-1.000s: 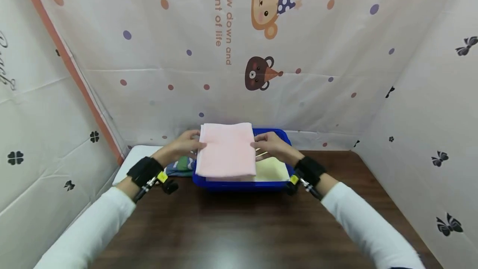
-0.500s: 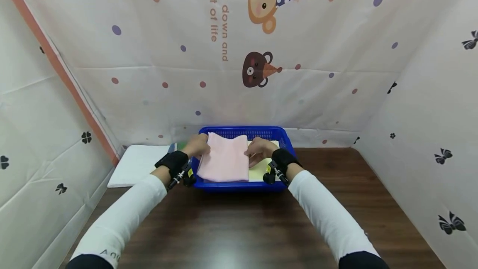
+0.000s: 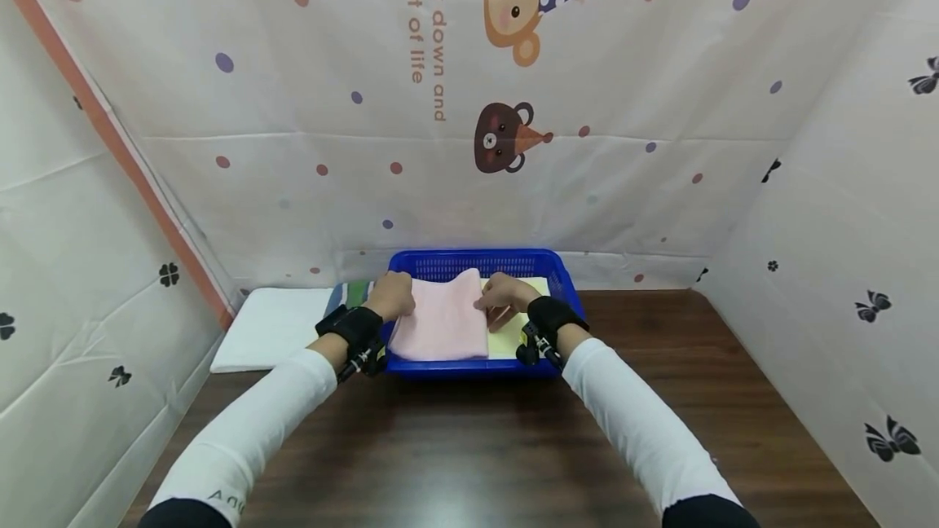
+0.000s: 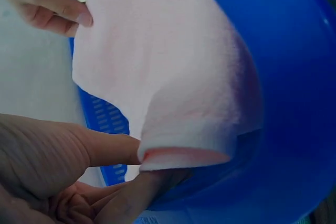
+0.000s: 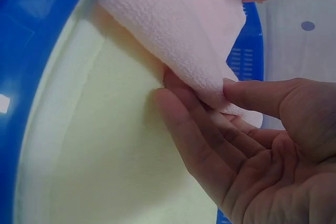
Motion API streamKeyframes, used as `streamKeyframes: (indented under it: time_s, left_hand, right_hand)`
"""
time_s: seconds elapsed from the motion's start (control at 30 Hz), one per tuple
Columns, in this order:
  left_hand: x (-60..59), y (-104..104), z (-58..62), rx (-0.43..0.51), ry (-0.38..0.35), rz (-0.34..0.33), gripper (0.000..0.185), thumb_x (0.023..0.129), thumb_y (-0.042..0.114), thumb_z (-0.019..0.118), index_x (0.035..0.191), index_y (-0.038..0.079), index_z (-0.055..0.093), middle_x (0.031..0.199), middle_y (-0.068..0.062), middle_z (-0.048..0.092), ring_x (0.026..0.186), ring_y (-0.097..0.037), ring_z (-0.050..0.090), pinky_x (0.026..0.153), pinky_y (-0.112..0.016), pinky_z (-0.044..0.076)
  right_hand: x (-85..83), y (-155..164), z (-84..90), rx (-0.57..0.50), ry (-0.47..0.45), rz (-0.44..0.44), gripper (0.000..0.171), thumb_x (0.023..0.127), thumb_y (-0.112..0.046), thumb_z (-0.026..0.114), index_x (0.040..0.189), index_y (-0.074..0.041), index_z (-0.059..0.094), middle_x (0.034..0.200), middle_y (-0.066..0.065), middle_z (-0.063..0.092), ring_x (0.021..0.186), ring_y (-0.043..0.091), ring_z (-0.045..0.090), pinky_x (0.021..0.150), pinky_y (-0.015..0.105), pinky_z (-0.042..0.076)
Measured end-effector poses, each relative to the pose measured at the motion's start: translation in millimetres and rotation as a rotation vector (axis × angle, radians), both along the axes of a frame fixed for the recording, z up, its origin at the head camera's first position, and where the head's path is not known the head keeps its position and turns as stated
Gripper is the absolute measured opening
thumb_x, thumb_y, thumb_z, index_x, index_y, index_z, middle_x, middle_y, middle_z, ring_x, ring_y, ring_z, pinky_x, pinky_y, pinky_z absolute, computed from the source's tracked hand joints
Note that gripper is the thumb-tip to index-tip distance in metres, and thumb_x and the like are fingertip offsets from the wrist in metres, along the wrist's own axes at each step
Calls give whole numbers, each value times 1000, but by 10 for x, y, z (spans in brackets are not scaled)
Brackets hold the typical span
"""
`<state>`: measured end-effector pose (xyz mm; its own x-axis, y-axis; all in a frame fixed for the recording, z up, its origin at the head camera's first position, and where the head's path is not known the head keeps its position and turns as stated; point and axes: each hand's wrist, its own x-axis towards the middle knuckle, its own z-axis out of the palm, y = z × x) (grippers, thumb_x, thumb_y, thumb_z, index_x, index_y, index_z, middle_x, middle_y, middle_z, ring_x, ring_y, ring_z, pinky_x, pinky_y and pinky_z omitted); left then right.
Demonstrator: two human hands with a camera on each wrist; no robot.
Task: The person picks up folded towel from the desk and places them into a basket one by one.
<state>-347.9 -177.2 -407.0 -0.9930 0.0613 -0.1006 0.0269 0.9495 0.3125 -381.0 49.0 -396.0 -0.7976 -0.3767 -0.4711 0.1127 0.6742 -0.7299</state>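
A folded pink towel (image 3: 443, 320) lies in the left half of a blue plastic basket (image 3: 469, 368). My left hand (image 3: 390, 297) pinches its left edge between thumb and fingers, and the fold curls there in the left wrist view. On the opposite side my right hand (image 3: 506, 297) pinches the right edge, thumb on top and fingers beneath, as the right wrist view shows. Beside the pink towel, a folded yellow towel (image 5: 115, 140) lies flat in the basket's right half, under my right fingers.
Left of the basket rests a white folded cloth or pad (image 3: 271, 328). A striped blue and green cloth (image 3: 355, 292) shows partly behind my left hand. The brown table (image 3: 469, 446) meets a printed curtain (image 3: 631, 210) at the back.
The pink towel has come down from above the basket into its left half, both hands moving with it. The left hand shifted right; the right hand shifted slightly left. The view tilted a little.
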Motion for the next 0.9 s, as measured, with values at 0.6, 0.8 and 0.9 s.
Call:
streamKeyframes:
  time_s: [0.6, 0.8, 0.9]
  left_hand:
    - [155, 125, 125, 32, -67, 52, 20, 78, -7, 77, 97, -6, 70, 80, -12, 65, 51, -16, 56, 42, -21, 42]
    - [196, 110, 189, 16, -60, 47, 23, 79, -6, 76, 101, -6, 70, 84, -14, 67, 53, -17, 59, 44, -22, 43]
    - [222, 81, 233, 45, -71, 37, 15, 81, -4, 76, 95, -6, 72, 79, -15, 70, 56, -21, 66, 46, -21, 43]
  right_hand:
    - [172, 130, 34, 53, 71, -4, 17, 98, -11, 67, 97, 5, 75, 83, 17, 76, 70, 20, 74, 73, 37, 64]
    - [223, 185, 70, 51, 44, 12, 20, 100, -13, 65, 104, 6, 72, 91, 19, 76, 76, 23, 75, 80, 40, 64]
    - [237, 205, 51, 65, 39, 27, 24, 101, -18, 63, 105, 5, 71, 94, 20, 76, 79, 24, 75, 81, 40, 63]
